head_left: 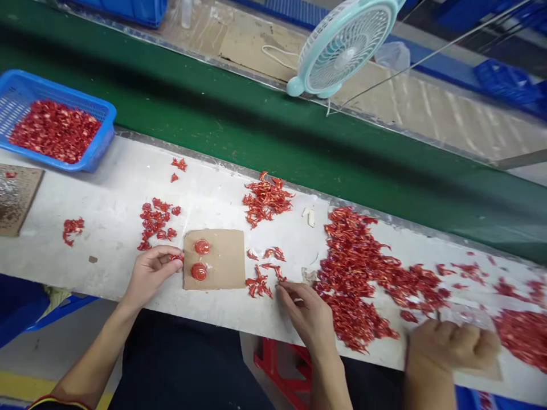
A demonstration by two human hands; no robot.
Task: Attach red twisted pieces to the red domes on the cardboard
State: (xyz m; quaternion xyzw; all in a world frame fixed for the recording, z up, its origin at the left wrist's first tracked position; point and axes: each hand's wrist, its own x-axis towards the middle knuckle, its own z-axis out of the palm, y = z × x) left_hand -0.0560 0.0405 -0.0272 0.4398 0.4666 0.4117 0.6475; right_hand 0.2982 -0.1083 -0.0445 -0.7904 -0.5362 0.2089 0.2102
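Observation:
My left hand (pixel 149 274) is closed in a pinch on a small glossy red piece (pixel 176 258), at the left edge of a square of brown cardboard (pixel 226 259). Two round red blobs (pixel 200 271), shiny on top, sit on the cardboard's left half. To the right of the cardboard, my right hand (pixel 310 313) has its thumb and forefinger together at the lower end of a curved red piece (pixel 279 274). Several similar claw-shaped red pieces (pixel 258 283) lie beside those fingertips. Left of the cardboard is a loose cluster of small red pieces (pixel 156 219).
A big red heap (pixel 359 273) lies right of my right hand, a smaller one (pixel 267 199) behind the cardboard. Another person's hand (pixel 453 344) is at the right. A blue basket (pixel 99 149) holds red pieces. Beyond the green belt (pixel 205 122) stands a fan (pixel 348 54).

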